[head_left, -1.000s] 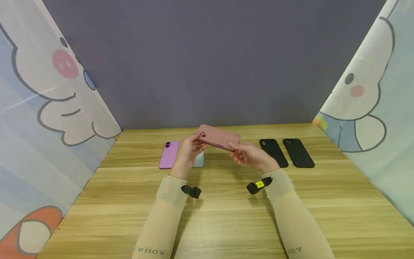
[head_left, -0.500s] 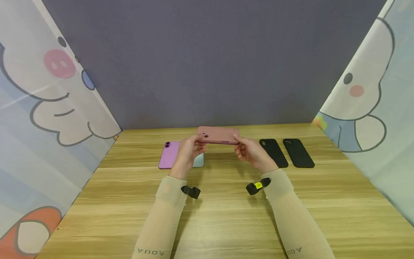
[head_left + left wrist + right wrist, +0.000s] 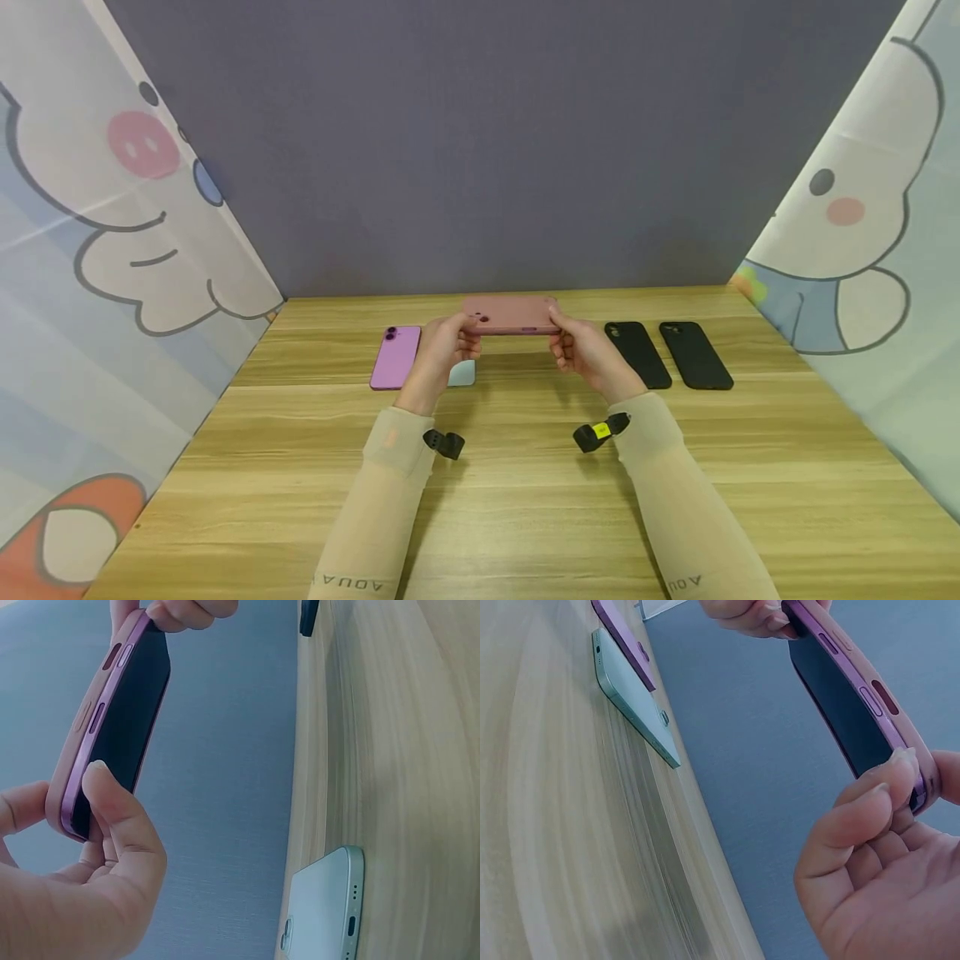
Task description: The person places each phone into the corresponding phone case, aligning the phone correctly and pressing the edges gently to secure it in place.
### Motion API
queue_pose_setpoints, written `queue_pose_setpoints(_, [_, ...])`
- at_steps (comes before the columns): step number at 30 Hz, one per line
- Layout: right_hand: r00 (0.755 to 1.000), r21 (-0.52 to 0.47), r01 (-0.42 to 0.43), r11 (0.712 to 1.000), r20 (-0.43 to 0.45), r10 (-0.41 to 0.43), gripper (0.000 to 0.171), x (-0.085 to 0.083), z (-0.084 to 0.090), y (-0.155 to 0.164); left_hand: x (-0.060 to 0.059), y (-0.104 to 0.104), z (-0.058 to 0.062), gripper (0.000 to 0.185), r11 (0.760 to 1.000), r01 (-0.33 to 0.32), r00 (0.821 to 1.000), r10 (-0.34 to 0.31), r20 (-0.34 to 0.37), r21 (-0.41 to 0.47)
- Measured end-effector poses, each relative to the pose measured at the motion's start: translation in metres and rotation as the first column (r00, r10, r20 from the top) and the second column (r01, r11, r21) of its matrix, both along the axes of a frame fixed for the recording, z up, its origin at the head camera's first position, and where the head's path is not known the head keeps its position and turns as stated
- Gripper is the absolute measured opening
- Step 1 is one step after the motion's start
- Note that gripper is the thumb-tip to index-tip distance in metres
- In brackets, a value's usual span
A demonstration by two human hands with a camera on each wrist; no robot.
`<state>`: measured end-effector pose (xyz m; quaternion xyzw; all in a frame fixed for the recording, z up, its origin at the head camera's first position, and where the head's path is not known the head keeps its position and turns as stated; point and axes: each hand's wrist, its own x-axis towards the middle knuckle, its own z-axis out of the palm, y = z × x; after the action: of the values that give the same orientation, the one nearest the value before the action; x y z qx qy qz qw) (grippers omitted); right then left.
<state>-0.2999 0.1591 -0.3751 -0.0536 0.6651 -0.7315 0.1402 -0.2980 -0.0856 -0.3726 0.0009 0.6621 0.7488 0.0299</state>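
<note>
Raised over the far part of the table is a pink phone case (image 3: 516, 314), its back facing up in the head view. A purple-framed phone (image 3: 129, 720) with a dark screen lies against the inside of the case, its purple side standing out past the case's edge in both wrist views. My left hand (image 3: 444, 346) pinches the end with the camera cutout, fingers on the screen side. At the other end, my right hand (image 3: 588, 354) pinches case and phone between thumb and fingers. The cutouts on the case's side sit beside the phone's buttons.
On the wooden table (image 3: 517, 500), a purple phone (image 3: 395, 358) and a pale green phone (image 3: 462, 374) lie at the left, the green one partly behind my left hand. Two black phone cases (image 3: 638, 354) lie at the right. A grey panel (image 3: 510, 150) stands behind the table.
The case and phone have gone from slanting down at the right to nearly level. My right hand has risen slightly with its end; the left hand keeps its hold.
</note>
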Motion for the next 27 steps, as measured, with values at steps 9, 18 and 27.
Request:
queue_pose_setpoints(9, [1.0,0.022,-0.002,1.0,0.001,0.002,0.039,-0.0006,-0.0013,0.0004,0.0008,-0.0003,0.001,0.023,1.0,0.001,1.0,-0.001,0.023,0.005])
queue_pose_setpoints(18, [1.0,0.073,0.016,0.997,-0.001,-0.015,0.042,-0.0002,-0.0018,-0.0015,0.0004,-0.0007,0.0001,0.021,1.0,-0.007,0.999,0.007,0.038,-0.012])
queue_pose_setpoints(27, [0.999,0.039,0.047,0.998,0.009,-0.047,0.037,-0.0021,-0.0017,-0.0009,0.0008,0.0006,-0.0003,0.019,0.999,-0.001,0.998,-0.001,0.064,0.038])
